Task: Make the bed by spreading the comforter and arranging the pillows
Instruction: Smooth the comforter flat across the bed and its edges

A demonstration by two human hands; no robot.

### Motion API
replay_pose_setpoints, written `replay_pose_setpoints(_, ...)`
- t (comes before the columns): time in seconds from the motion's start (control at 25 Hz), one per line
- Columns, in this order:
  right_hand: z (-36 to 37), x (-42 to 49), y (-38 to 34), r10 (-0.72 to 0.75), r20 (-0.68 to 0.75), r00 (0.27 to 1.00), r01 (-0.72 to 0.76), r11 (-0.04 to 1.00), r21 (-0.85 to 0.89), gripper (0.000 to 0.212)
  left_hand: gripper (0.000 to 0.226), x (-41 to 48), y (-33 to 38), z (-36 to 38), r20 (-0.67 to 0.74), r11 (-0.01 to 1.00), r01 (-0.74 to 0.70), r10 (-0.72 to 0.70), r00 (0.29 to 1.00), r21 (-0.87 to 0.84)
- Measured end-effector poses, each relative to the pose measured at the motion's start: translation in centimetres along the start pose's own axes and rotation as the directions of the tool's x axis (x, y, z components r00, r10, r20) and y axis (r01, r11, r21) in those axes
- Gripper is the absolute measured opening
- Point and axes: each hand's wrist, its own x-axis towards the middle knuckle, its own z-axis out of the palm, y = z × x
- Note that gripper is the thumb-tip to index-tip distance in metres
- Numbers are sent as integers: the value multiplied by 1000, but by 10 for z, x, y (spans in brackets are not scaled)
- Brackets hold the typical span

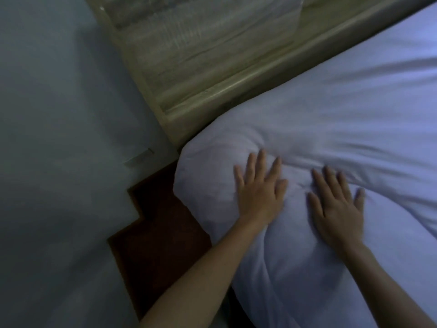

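Observation:
A plump white pillow (pixel 212 176) lies at the head corner of the bed, its end bulging over the mattress edge toward the floor. My left hand (pixel 259 192) presses flat on it with fingers straight and spread. My right hand (pixel 337 209) lies flat beside it, palm down, on the same white fabric. White wrinkled bedding (pixel 366 95) stretches away to the right; where the pillow ends and the comforter begins I cannot tell.
A beige padded headboard (pixel 212 74) wrapped in clear plastic runs diagonally behind the pillow. A pale wall (pixel 59 114) fills the left side. A narrow strip of dark red-brown floor (pixel 156 228) shows between wall and bed.

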Motion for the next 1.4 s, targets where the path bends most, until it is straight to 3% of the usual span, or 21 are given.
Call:
replay_pose_setpoints(0.08,-2,-4,31,84,-3,996,-84,996,-23,62,58,-3,-4,15,-19,990,-78,80,997,118)
replay_pose_setpoints(0.16,-5,-17,72,298,-45,953,-298,955,10,62,58,-3,-4,23,-68,984,-13,25,997,180)
replay_pose_setpoints(0.24,-9,-44,114,407,-55,912,-407,913,17,61,60,-12,12,29,-108,979,31,-9,994,199)
replay_pose_setpoints(0.32,-13,-87,156,484,-65,873,-484,875,14,62,63,-40,53,43,-55,973,-84,98,994,216)
replay_pose_setpoints(0.4,-15,-136,194,574,-70,816,-573,819,38,63,64,-86,107,67,64,926,-309,303,951,217)
replay_pose_setpoints(0.56,-19,-255,269,700,-76,710,-700,713,37,65,64,-198,213,116,321,720,-679,615,720,145)
replay_pose_setpoints(0.76,-28,-388,353,815,-92,572,-815,577,50,66,63,-291,308,164,442,567,-820,717,538,79)
replay_pose_setpoints(0.84,-30,-434,379,847,-105,521,-847,528,64,65,63,-314,343,179,498,484,-875,757,423,8)
replay_pose_setpoints(0.92,-30,-477,401,883,-111,456,-883,465,69,64,64,-320,381,195,542,343,-937,799,259,-58)
replay_pose_setpoints(0.96,-29,-497,410,901,-120,418,-901,428,72,64,64,-311,400,203,553,300,-950,808,205,-85)
replay_pose_setpoints(1.0,-26,-514,417,916,-127,379,-918,390,72,65,63,-294,416,209,565,303,-949,800,202,-90)
replay_pose_setpoints(1.04,-24,-531,422,929,-131,345,-932,356,69,65,62,-272,426,215,570,350,-935,781,256,-60)
replay_pose_setpoints(1.16,-31,-568,435,963,-92,251,-965,257,50,69,61,-187,415,213,524,593,-802,659,539,79)
replay_pose_setpoints(1.28,-51,-549,437,998,-53,-28,-976,-15,217,74,66,-124,350,185,422,786,-585,469,776,203)
replay_pose_setpoints(1.32,-56,-529,435,995,-96,-29,-956,0,293,74,67,-112,327,176,353,820,-515,418,837,249)
replay_pose_setpoints(1.36,-60,-504,429,985,-161,60,-935,112,336,72,68,-106,305,169,288,842,-449,369,884,298)
replay_pose_setpoints(1.4,-62,-472,421,953,-207,222,-895,283,345,69,69,-106,290,162,238,862,-381,313,919,335)
